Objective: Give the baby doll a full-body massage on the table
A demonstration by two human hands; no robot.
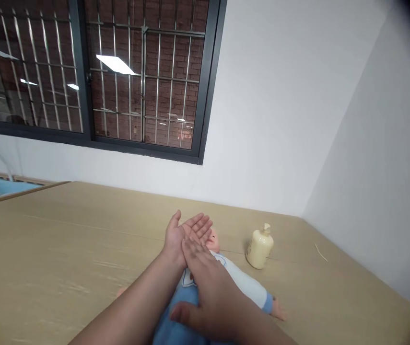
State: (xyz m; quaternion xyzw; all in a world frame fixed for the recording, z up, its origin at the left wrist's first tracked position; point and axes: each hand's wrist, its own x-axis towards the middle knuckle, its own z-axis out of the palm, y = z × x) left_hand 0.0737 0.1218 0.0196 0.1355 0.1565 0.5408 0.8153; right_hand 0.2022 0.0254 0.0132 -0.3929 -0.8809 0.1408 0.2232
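My left hand (186, 235) is palm up with its fingers stretched out and the thumb apart. Across its lower palm and wrist lie the fingertips of my right hand (210, 282), which is palm down, fingers straight and thumb spread. No object shows in either hand. Beneath them a baby doll (246, 282) lies on its back in a white top with blue cuffs and blue trousers. My hands and forearms hide much of its head and body. Right of the doll stands a cream pump bottle (260, 247).
The doll and bottle are on a wide wooden tabletop (64, 249). A thin pale strip (321, 252) lies near its right edge. White walls (280, 105) meet behind it, with a barred, dark-framed window (147, 150). A light-blue lined tray or bed (3, 184) is at far left.
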